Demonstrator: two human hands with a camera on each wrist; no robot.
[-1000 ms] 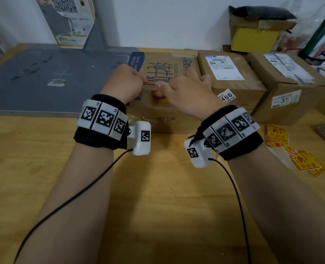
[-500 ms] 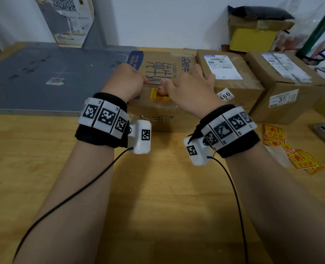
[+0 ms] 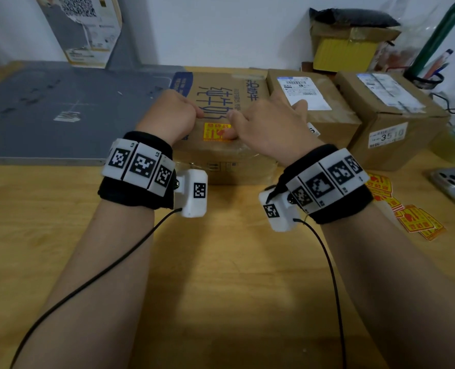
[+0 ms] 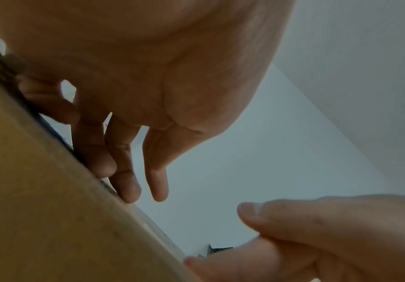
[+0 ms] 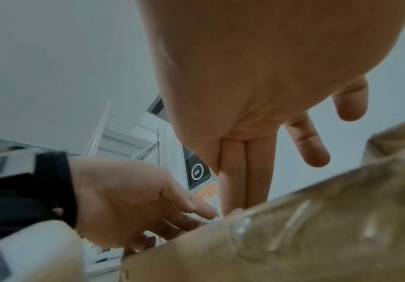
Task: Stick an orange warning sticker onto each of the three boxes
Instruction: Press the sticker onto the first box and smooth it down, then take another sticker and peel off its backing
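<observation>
Three cardboard boxes [image 3: 314,102] ahead of the hands, one orange sticker [image 3: 215,132] between the two hands [image 3: 269,123] on the nearest, and a loose pile of stickers [image 3: 418,222] right of the right hand, number unclear

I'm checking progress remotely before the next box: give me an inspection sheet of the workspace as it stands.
Surface: wooden table; grey mat at back left.
Job's things: three boxes in a row. Left box has a sticker on top; middle box and right box show only white labels. Spare stickers lie loose at right.
Clutter: phone at right edge; yellow box and pen holder behind.
Grippers: left hand rests on the left box, fingers curled; right hand presses the sticker's right edge with its thumb.
Cables: black leads run from both wrist cameras across the table.
Surroundings: white wall, carton leaning at back left.
</observation>
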